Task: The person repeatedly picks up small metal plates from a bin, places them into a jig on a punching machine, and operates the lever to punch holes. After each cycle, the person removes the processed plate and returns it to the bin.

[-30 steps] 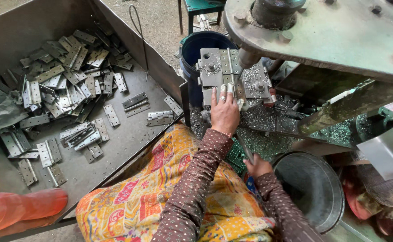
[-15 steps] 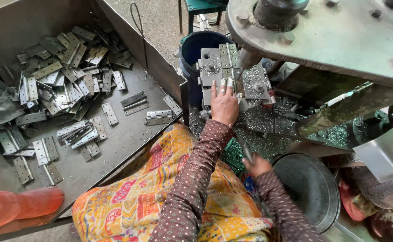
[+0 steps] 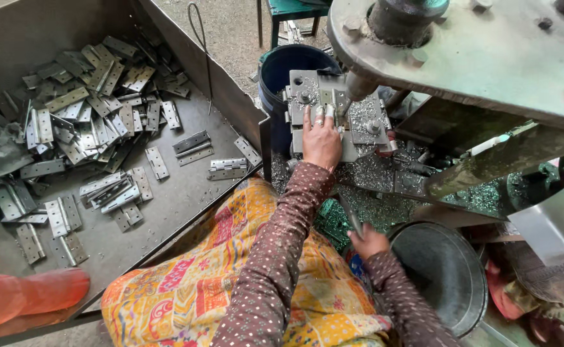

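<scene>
My left hand (image 3: 321, 140) lies flat on the grey die block (image 3: 307, 90) of a press, its fingertips pressing a small hinge plate (image 3: 326, 97) just in front of the round ram (image 3: 359, 83). My right hand (image 3: 367, 242) is low by my lap, shut on a thin dark metal rod (image 3: 349, 214) that points up toward the machine. Both sleeves are brown with dots, over a bright patterned cloth (image 3: 230, 283) on my lap.
A big metal tray (image 3: 185, 193) on the left holds several loose hinges (image 3: 89, 122). A blue bucket (image 3: 282, 67) stands behind the die, a grey basin (image 3: 446, 273) at lower right. Metal shavings (image 3: 384, 177) cover the press bed. The press frame (image 3: 487, 58) overhangs. An orange-red object (image 3: 25, 299) lies at bottom left.
My left hand has slid forward over the die block, fingertips now at the plate under the ram. My right hand stays low with the rod, shifted slightly.
</scene>
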